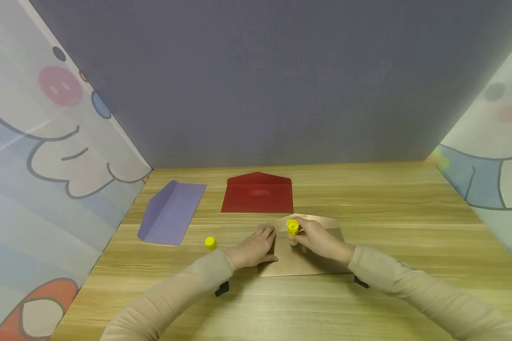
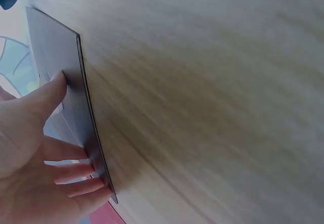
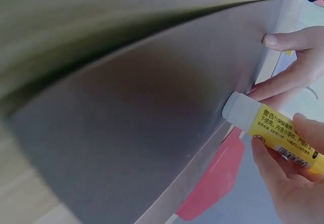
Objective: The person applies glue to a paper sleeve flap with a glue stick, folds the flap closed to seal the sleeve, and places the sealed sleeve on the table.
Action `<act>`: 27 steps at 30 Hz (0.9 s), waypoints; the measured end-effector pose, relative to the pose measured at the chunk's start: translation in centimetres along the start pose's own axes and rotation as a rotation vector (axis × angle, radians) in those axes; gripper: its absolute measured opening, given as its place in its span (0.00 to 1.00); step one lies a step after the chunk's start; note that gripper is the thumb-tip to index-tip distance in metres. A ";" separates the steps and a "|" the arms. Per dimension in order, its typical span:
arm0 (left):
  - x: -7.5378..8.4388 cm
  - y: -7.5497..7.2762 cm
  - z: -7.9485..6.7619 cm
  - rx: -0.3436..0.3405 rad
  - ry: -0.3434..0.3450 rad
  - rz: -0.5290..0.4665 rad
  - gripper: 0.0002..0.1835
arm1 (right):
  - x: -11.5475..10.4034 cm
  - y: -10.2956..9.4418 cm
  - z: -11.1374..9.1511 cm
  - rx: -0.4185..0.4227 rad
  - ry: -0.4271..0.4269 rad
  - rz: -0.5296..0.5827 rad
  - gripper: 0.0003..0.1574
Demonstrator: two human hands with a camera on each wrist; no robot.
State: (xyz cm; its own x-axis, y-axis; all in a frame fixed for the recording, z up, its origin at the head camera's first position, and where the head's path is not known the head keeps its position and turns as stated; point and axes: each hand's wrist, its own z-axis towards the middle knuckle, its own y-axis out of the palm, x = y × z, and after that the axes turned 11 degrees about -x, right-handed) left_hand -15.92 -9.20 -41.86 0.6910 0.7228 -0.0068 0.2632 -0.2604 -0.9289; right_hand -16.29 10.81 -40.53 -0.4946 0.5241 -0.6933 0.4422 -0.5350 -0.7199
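A brown envelope (image 1: 307,263) lies in front of me with its flap spread at the far side. My left hand (image 1: 254,247) rests on its left end, thumb and fingers spread; the left wrist view shows the thumb on the paper and the fingertips along the edge of the envelope (image 2: 76,89). In my right hand (image 1: 322,240) is a yellow glue stick (image 1: 292,228), pinched between thumb and fingers. Its white end points down and meets the envelope (image 3: 152,107) near the flap fold, as the glue stick (image 3: 278,127) shows in the right wrist view.
A yellow cap (image 1: 211,243) stands on the wooden table (image 1: 392,203) left of my left hand. Farther left lies a purple envelope (image 1: 172,218) and behind the brown one a red envelope (image 1: 258,196), both with flaps unfolded. A grey panel (image 1: 273,85) rises behind the table.
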 end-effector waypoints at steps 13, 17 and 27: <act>0.0 0.0 0.2 -0.013 0.012 0.036 0.38 | 0.9 -0.9 -1.3 -0.017 0.030 0.035 0.16; 0.0 0.0 0.1 -0.016 0.012 0.026 0.38 | 1.3 -1.1 -1.7 0.001 0.021 0.040 0.13; 0.0 -0.1 -0.1 0.005 0.027 0.051 0.38 | 2.4 -1.9 -2.8 0.008 0.007 0.048 0.10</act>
State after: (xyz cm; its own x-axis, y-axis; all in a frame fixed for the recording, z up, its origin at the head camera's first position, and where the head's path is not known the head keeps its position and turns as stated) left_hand -15.85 -9.25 -41.76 0.7216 0.6910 -0.0440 0.2237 -0.2929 -0.9296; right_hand -16.21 14.92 -40.91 -0.4674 0.5023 -0.7275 0.4598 -0.5647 -0.6853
